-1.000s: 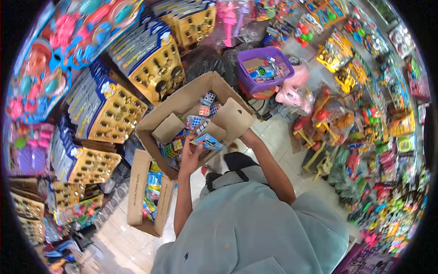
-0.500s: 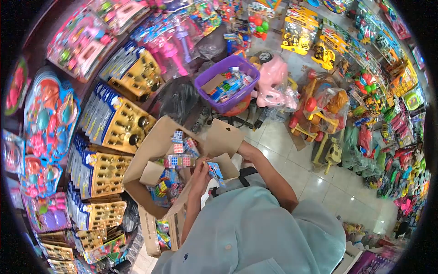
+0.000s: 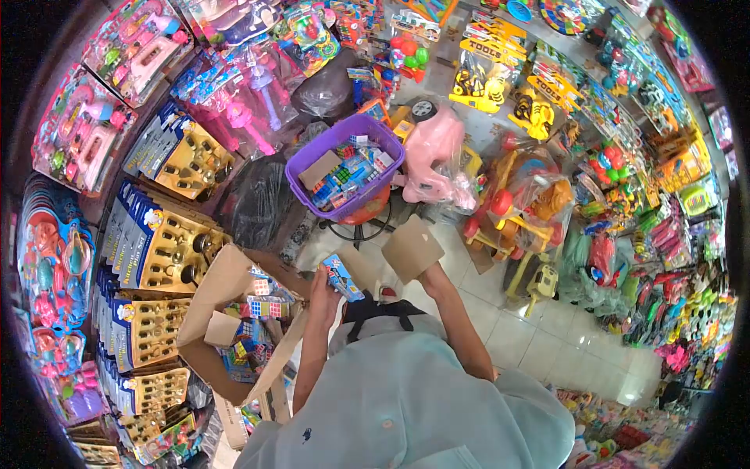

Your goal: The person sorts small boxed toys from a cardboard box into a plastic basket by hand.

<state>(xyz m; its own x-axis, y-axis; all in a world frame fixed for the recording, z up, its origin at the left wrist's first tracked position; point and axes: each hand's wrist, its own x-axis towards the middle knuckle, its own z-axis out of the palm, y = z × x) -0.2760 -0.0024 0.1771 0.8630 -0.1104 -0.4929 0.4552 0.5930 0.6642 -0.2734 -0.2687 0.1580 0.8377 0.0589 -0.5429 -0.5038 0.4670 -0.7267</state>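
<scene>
My left hand (image 3: 323, 295) is closed on a small blue box (image 3: 342, 278) with printed pictures, held upright at an angle in front of my body. My right hand (image 3: 431, 280) grips the lower edge of a flat brown cardboard piece (image 3: 413, 248); its fingers are mostly behind the cardboard. To the left, an open cardboard box (image 3: 205, 306) holds several cube puzzles (image 3: 267, 309) and packets. Beyond my hands, a purple basket (image 3: 295, 173) contains more blue boxes, a cube puzzle and a cardboard piece.
Kitchen play sets (image 3: 168, 254) hang at the left. A black bag (image 3: 258, 199) lies beside the basket. At the right are a wrapped pink ride-on toy (image 3: 431, 156), a wrapped rocking toy (image 3: 522, 205) and hanging toys. Tiled floor (image 3: 512, 336) shows below them.
The view has shifted, and the surroundings appear further left. My left hand has moved away from the open box with the blue box, which now faces me more. My right hand still holds the cardboard.
</scene>
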